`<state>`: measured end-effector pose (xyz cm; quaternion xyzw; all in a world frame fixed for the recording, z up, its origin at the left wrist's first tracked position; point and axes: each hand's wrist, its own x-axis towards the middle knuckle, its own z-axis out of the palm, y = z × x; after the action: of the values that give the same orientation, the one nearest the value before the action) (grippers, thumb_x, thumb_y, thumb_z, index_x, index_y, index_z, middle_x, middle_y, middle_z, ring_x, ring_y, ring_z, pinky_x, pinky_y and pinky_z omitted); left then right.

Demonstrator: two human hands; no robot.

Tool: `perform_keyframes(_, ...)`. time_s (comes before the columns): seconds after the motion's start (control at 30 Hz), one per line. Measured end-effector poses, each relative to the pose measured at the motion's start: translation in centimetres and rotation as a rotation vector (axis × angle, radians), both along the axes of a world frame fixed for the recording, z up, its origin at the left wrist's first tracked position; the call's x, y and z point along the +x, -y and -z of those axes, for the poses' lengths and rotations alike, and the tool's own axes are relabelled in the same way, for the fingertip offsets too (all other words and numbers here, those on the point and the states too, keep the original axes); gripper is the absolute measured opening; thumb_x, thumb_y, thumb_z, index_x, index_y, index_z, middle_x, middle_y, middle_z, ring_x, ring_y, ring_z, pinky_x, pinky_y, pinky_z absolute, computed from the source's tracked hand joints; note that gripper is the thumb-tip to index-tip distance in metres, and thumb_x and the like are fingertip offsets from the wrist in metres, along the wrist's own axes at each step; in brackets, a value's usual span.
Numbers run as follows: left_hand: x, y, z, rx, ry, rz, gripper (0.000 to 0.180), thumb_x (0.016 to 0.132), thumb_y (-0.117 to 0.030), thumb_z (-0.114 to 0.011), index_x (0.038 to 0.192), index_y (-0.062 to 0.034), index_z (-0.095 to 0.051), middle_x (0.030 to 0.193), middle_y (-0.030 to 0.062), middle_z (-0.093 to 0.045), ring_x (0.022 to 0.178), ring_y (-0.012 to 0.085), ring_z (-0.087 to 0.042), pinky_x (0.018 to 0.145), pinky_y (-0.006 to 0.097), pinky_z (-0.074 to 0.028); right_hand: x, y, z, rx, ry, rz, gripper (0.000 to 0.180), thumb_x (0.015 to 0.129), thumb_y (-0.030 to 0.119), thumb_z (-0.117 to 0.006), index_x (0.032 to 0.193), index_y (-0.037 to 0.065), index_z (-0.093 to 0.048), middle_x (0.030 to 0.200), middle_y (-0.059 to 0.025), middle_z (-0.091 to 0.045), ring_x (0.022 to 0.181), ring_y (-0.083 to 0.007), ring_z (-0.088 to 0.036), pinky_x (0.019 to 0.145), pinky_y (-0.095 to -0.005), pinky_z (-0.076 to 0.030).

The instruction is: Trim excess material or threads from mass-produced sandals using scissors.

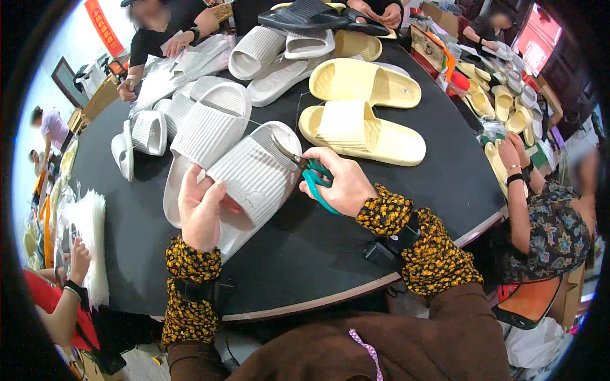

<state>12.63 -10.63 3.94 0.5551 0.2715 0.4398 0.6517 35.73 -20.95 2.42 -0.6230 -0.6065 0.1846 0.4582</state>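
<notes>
A pair of light grey ribbed slide slippers lies in front of me on the dark table. My left hand (202, 206) grips the near grey slipper (254, 174) by its strap edge, fingers partly inside the foot opening. In my right hand (343, 181) are scissors (318, 182) with teal handles. Their blades lie over the toe end of that slipper's strap; whether they are spread is hard to tell. Beside it, touching, rests the other grey slipper (213, 124). A thin dark thread shows between the grey pair and the yellow slippers (356, 130) on the right.
More grey slippers (257, 51) and black slippers (305, 16) are heaped at the far side. Clear plastic bags (184, 66) lie at the back left, before a person. Another stack of plastic bags (89, 244) hangs by the left edge. A co-worker's hands (513, 152) handle yellow slippers at the right.
</notes>
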Motion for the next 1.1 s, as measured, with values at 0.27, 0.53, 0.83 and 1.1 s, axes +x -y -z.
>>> perform_keyframes(0.27, 0.0, 0.4, -0.5, 0.033, 0.035, -0.030, 0.053, 0.088, -0.001, -0.046, 0.135, 0.0048, -0.022, 0.104, 0.0165, -0.061, 0.073, 0.0163, -0.062, 0.056, 0.026, -0.050, 0.0, -0.1, 0.0, -0.107, 0.021, -0.038, 0.042, 0.075, 0.025, -0.071, 0.109, 0.008, -0.054, 0.077, -0.0157, -0.065, 0.073, -0.0256, -0.066, 0.066, -0.0360, -0.051)
perform_keyframes(0.53, 0.0, 0.6, -0.9, 0.067, -0.010, -0.017, 0.054, 0.087, 0.000, -0.046, 0.134, 0.0046, -0.022, 0.106, 0.0178, -0.061, 0.072, 0.0156, -0.061, 0.055, 0.024, -0.049, 0.2, 0.0, 0.2, -0.121, 0.033, -0.081, 0.039, 0.075, 0.025, -0.069, 0.108, 0.009, -0.054, 0.074, -0.0153, -0.065, 0.071, -0.0264, -0.066, 0.065, -0.0369, -0.051)
perform_keyframes(0.83, -0.1, 1.2, -1.3, 0.166, -0.062, -0.045, 0.057, 0.086, 0.002, -0.046, 0.135, 0.0065, -0.018, 0.106, 0.0202, -0.060, 0.069, 0.0142, -0.060, 0.054, 0.022, -0.048, 0.1, 0.1, 0.0, -0.071, 0.063, -0.073, 0.037, 0.076, 0.024, -0.068, 0.107, 0.010, -0.054, 0.071, -0.0142, -0.064, 0.068, -0.0287, -0.065, 0.062, -0.0385, -0.050)
perform_keyframes(1.1, -0.4, 1.4, -1.2, 0.248, -0.164, -0.006, 0.059, 0.085, 0.005, -0.047, 0.136, 0.0055, -0.017, 0.102, 0.0187, -0.059, 0.070, 0.0102, -0.057, 0.055, 0.019, -0.046, 0.1, 0.2, 0.0, -0.038, 0.146, -0.073, 0.038, 0.075, 0.017, -0.072, 0.105, 0.006, -0.052, 0.074, -0.0112, -0.064, 0.068, -0.0244, -0.065, 0.063, -0.0317, -0.051)
